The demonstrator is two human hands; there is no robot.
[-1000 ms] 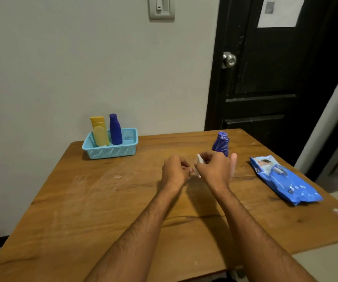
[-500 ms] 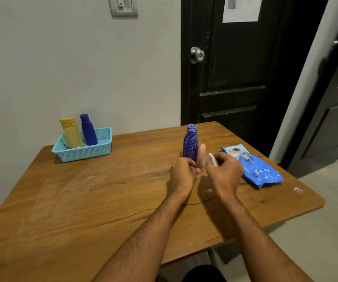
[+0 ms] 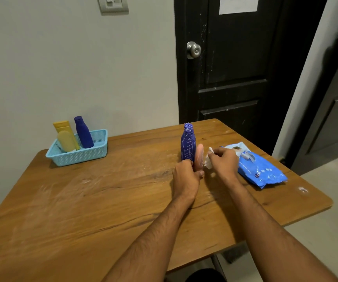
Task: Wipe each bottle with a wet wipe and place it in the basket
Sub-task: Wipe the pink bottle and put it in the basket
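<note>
Centre frame: left hand (image 3: 186, 178) grips the pink bottle (image 3: 199, 157) low, right hand (image 3: 223, 162) pinches the wipe (image 3: 207, 160); light, smooth plastic, likely slippery wet.

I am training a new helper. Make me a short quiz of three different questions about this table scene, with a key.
1. True or false: the light blue plastic basket holds three bottles.
2. Which hand grips the pale pink bottle: left hand or right hand?
3. Fill in: the right hand pinches a white wet ____.

Key:
1. True: the yellow bottle, the pale yellow bottle and the dark blue bottle.
2. Left hand.
3. Wipe.
</note>
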